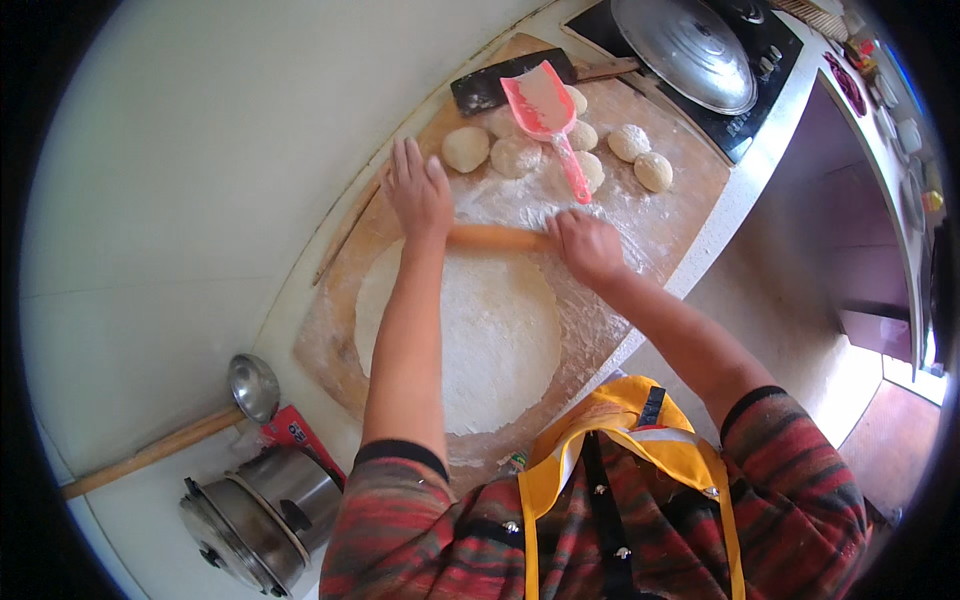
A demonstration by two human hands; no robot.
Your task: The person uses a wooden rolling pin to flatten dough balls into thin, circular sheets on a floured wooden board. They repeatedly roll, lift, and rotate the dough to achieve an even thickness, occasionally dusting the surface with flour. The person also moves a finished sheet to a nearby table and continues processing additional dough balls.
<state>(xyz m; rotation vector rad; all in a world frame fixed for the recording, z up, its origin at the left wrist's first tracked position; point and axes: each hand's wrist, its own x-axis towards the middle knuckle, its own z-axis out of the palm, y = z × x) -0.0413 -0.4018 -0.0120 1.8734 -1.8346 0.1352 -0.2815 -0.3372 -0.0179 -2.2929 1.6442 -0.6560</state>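
Observation:
A wooden rolling pin (499, 238) crosses the far edge of a wide, thin sheet of dough (495, 337). My left hand (418, 187) lies over the pin's left end with the fingers stretched out and the thumb apart. My right hand (589, 244) is curled around the pin's right end. Flour dusts the wooden board (330, 315) under the dough. Beyond the pin sit several dough balls, among them a large one (465, 148) near my left fingertips and a smaller one (653, 172) at the right. A pink plastic scoop (541, 105) rests on some of them.
A cleaver (480, 84) lies at the board's far end. Past it, a metal lid (690, 52) covers a pan on a black cooktop (776, 82). A thin wooden stick (349, 229) lies along the wall. At lower left are a metal ladle (253, 386) and a lidded steel pot (255, 517).

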